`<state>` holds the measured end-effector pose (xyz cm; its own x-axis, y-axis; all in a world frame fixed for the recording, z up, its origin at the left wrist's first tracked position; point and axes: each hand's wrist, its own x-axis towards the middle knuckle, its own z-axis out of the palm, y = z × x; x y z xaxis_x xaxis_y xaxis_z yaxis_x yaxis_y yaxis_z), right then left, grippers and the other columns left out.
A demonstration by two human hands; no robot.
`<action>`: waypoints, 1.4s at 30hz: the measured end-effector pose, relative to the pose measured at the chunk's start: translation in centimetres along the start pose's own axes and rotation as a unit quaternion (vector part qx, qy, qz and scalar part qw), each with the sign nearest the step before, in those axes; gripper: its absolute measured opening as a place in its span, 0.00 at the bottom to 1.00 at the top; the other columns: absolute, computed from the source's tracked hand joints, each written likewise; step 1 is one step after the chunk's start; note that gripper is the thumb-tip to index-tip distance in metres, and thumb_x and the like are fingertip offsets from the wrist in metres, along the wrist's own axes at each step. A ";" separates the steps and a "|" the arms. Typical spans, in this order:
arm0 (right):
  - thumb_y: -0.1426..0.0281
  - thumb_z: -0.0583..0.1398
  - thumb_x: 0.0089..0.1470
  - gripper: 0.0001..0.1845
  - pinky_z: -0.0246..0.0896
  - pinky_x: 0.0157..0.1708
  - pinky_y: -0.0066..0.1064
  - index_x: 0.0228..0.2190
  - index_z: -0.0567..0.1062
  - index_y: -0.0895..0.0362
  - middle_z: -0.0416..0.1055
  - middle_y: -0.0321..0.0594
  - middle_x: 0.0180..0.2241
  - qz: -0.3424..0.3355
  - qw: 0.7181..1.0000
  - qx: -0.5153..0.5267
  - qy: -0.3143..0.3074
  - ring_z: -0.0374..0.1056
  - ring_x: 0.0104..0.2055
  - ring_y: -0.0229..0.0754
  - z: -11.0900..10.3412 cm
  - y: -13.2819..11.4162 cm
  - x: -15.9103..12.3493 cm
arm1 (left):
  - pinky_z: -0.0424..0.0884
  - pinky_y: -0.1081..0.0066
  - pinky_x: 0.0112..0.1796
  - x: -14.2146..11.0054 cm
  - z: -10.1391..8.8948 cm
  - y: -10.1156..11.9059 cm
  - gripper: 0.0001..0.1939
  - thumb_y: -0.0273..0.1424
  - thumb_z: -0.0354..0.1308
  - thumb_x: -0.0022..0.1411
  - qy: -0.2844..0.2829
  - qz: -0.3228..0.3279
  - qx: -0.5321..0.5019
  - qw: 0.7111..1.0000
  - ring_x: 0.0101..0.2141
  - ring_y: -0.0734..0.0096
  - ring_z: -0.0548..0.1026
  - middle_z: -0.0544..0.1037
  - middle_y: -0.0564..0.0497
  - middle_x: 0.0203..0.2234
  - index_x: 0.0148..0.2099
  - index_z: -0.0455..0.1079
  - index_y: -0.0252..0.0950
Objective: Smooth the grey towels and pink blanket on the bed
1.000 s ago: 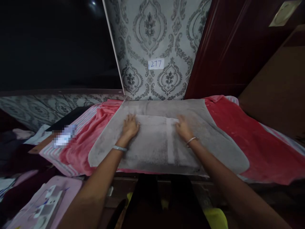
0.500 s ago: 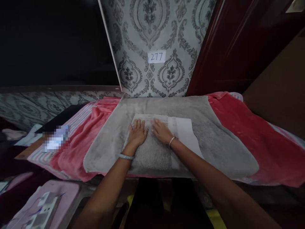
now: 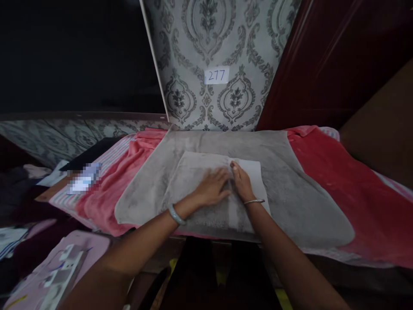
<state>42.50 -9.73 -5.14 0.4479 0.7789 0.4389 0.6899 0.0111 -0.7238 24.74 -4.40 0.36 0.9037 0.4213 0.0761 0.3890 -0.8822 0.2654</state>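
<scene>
A large grey plush cloth (image 3: 300, 202) lies spread out in front of me. On its middle is a lighter grey fuzzy piece of cloth (image 3: 190, 172), with a smooth white strip or sheet (image 3: 256, 174) at its right side; whether the two are joined I cannot tell. My left hand (image 3: 213, 187), blurred by motion, is open and low over the fuzzy piece, fingers pointing right. Close to it, my right hand (image 3: 241, 181) rests along the border between fuzzy piece and white part, fingers stretched out and tilted on edge. Neither hand holds anything.
Under the grey cloth lie a red blanket (image 3: 338, 172) and a striped sheet (image 3: 111, 157). A pixelated device (image 3: 84, 178) sits at the left. Below it, a power strip (image 3: 64, 271) lies on a pink surface. A dark screen (image 3: 77, 60) stands behind, beside a patterned wall (image 3: 209, 103).
My left hand has swept right across the fuzzy piece towards the white part. My right hand has shifted right to the border and turned more upright. The view has shifted slightly.
</scene>
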 end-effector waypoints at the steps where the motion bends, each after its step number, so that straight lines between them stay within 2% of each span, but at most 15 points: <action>1: 0.51 0.38 0.69 0.37 0.55 0.65 0.47 0.61 0.70 0.58 0.69 0.51 0.61 0.004 1.000 0.026 0.009 0.63 0.64 0.48 0.0 0.2 0.0 | 0.39 0.47 0.69 0.4 0.6 0.5 0.36 0.47 0.46 0.71 -0.010 0.044 -0.012 0.999 0.73 0.56 0.46 0.51 0.41 0.73 0.75 0.50 0.40; 3: 0.46 0.37 0.68 0.41 0.56 0.65 0.47 0.61 0.70 0.58 0.69 0.51 0.60 0.009 0.999 0.050 0.017 0.64 0.63 0.48 -0.1 0.6 0.0 | 0.38 0.48 0.70 1.0 1.4 0.4 0.35 0.47 0.45 0.72 -0.020 0.068 -0.018 0.997 0.73 0.58 0.47 0.51 0.41 0.73 0.75 0.50 0.40; 5: 0.44 0.38 0.66 0.43 0.55 0.65 0.48 0.60 0.72 0.59 0.70 0.52 0.60 0.004 0.999 0.044 0.019 0.65 0.63 0.50 -0.1 0.6 -0.1 | 0.36 0.48 0.70 1.2 1.3 -1.0 0.34 0.48 0.44 0.72 -0.007 0.027 -0.002 1.000 0.73 0.56 0.46 0.50 0.42 0.73 0.74 0.52 0.40; 11: 0.44 0.38 0.66 0.43 0.55 0.65 0.51 0.57 0.75 0.60 0.71 0.54 0.58 -0.002 1.000 0.018 0.020 0.65 0.62 0.52 0.1 0.0 -0.2 | 0.39 0.46 0.69 -1.0 -2.6 -8.8 0.33 0.46 0.43 0.73 0.022 -0.182 0.075 0.980 0.73 0.52 0.45 0.49 0.41 0.74 0.74 0.52 0.38; 14: 0.43 0.38 0.66 0.43 0.54 0.66 0.51 0.58 0.73 0.59 0.70 0.54 0.59 0.003 0.999 0.031 0.022 0.64 0.63 0.52 0.3 0.0 -0.1 | 0.39 0.41 0.68 -1.3 -4.7 -10.4 0.31 0.43 0.44 0.73 0.008 -0.242 0.095 0.966 0.72 0.47 0.46 0.52 0.41 0.73 0.73 0.55 0.37; 17: 0.42 0.39 0.65 0.46 0.55 0.66 0.48 0.62 0.68 0.63 0.67 0.58 0.61 0.023 0.995 0.083 0.050 0.63 0.64 0.52 0.5 0.0 0.0 | 0.36 0.34 0.66 1.0 -5.9 -8.9 0.29 0.41 0.48 0.72 0.018 -0.275 0.122 0.953 0.72 0.40 0.44 0.54 0.36 0.72 0.70 0.61 0.32; 19: 0.43 0.40 0.65 0.45 0.55 0.66 0.48 0.65 0.64 0.64 0.64 0.59 0.63 0.045 0.987 0.125 0.090 0.63 0.65 0.52 0.5 0.0 0.1 | 0.38 0.36 0.67 3.5 -5.7 -6.6 0.29 0.41 0.47 0.73 0.035 -0.219 0.116 0.968 0.72 0.41 0.44 0.53 0.36 0.72 0.70 0.61 0.31; 21: 0.44 0.41 0.66 0.44 0.55 0.65 0.48 0.67 0.60 0.62 0.63 0.58 0.65 0.059 0.977 0.160 0.126 0.63 0.65 0.51 0.6 0.1 0.1 | 0.42 0.41 0.68 6.0 -4.3 -4.1 0.30 0.41 0.44 0.73 0.026 -0.113 0.087 0.989 0.72 0.47 0.46 0.52 0.40 0.73 0.72 0.57 0.35; 23: 0.45 0.42 0.66 0.43 0.56 0.65 0.49 0.68 0.59 0.61 0.62 0.58 0.65 0.063 0.972 0.179 0.141 0.63 0.64 0.51 0.6 0.3 0.1 | 0.43 0.44 0.68 7.9 -2.3 -2.1 0.30 0.42 0.43 0.74 0.005 -0.035 0.064 0.997 0.72 0.53 0.48 0.53 0.43 0.73 0.73 0.54 0.39; 26: 0.44 0.43 0.66 0.43 0.55 0.66 0.50 0.67 0.60 0.61 0.62 0.59 0.65 0.061 0.972 0.177 0.145 0.62 0.65 0.52 0.9 0.6 0.2 | 0.43 0.47 0.69 9.0 0.2 -1.4 0.32 0.45 0.40 0.74 0.010 -0.026 0.072 0.997 0.71 0.56 0.51 0.54 0.43 0.72 0.74 0.52 0.39; 29: 0.42 0.42 0.65 0.44 0.53 0.67 0.49 0.66 0.61 0.61 0.63 0.57 0.64 0.048 0.976 0.159 0.142 0.60 0.66 0.51 1.1 0.9 0.2 | 0.43 0.48 0.69 8.3 0.1 -3.3 0.34 0.47 0.41 0.74 0.022 -0.082 0.091 0.992 0.71 0.55 0.51 0.55 0.41 0.72 0.74 0.52 0.35; 33: 0.42 0.39 0.66 0.44 0.53 0.67 0.48 0.65 0.64 0.60 0.64 0.56 0.63 0.035 0.984 0.113 0.131 0.61 0.66 0.50 1.1 1.0 0.3 | 0.44 0.46 0.68 4.7 -2.8 -8.0 0.32 0.45 0.43 0.75 0.029 -0.198 0.091 0.975 0.71 0.52 0.51 0.56 0.39 0.71 0.73 0.54 0.32; 36: 0.42 0.38 0.66 0.44 0.53 0.67 0.48 0.64 0.66 0.61 0.66 0.56 0.62 0.028 0.988 0.085 0.130 0.62 0.65 0.50 1.0 1.0 0.5 | 0.44 0.38 0.66 1.3 -5.1 -10.5 0.31 0.41 0.41 0.76 0.041 -0.256 0.097 0.961 0.70 0.46 0.52 0.57 0.35 0.71 0.72 0.54 0.27; 39: 0.43 0.38 0.66 0.44 0.53 0.67 0.48 0.62 0.69 0.63 0.68 0.56 0.61 0.024 0.989 0.071 0.128 0.63 0.64 0.50 1.0 1.0 0.8 | 0.43 0.31 0.64 -1.0 -6.4 -9.8 0.31 0.39 0.43 0.75 0.065 -0.299 0.110 0.946 0.71 0.38 0.50 0.56 0.28 0.70 0.71 0.55 0.23; 42: 0.44 0.38 0.66 0.44 0.53 0.67 0.48 0.60 0.71 0.64 0.69 0.57 0.60 0.029 0.990 0.063 0.124 0.64 0.63 0.51 0.9 1.1 1.1 | 0.45 0.38 0.67 -1.8 -5.4 -5.2 0.32 0.39 0.44 0.74 0.092 -0.270 0.107 0.952 0.72 0.43 0.48 0.53 0.30 0.71 0.72 0.54 0.23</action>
<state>43.28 -8.31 -5.91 0.6219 0.6021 0.5007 0.5897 0.0605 -0.8053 20.10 0.53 3.99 0.5218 0.8385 0.1567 0.8338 -0.5402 0.1139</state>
